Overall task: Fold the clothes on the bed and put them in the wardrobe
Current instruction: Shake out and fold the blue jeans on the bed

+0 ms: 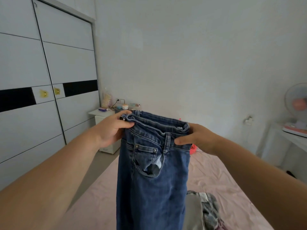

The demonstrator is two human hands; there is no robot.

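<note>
A pair of dark blue jeans (152, 180) hangs in the air over the bed (216, 176), folded lengthwise with one front pocket facing me. My left hand (111, 130) grips the left end of the waistband. My right hand (197, 138) pinches the right end, thumb across the front by a belt loop. The legs drop past the bottom of the frame. A heap of grey clothes (204, 211) lies on the pink sheet at the lower right of the jeans. The white wardrobe (49, 67) with sliding doors, a black band and gold handles stands shut on the left.
A white nightstand (103, 123) with small jars and clutter sits beyond the wardrobe, against the back wall. A fan (297, 105) stands on a white table at the far right. Something red-pink (193, 149) lies on the bed behind my right hand. A strip of floor runs between bed and wardrobe.
</note>
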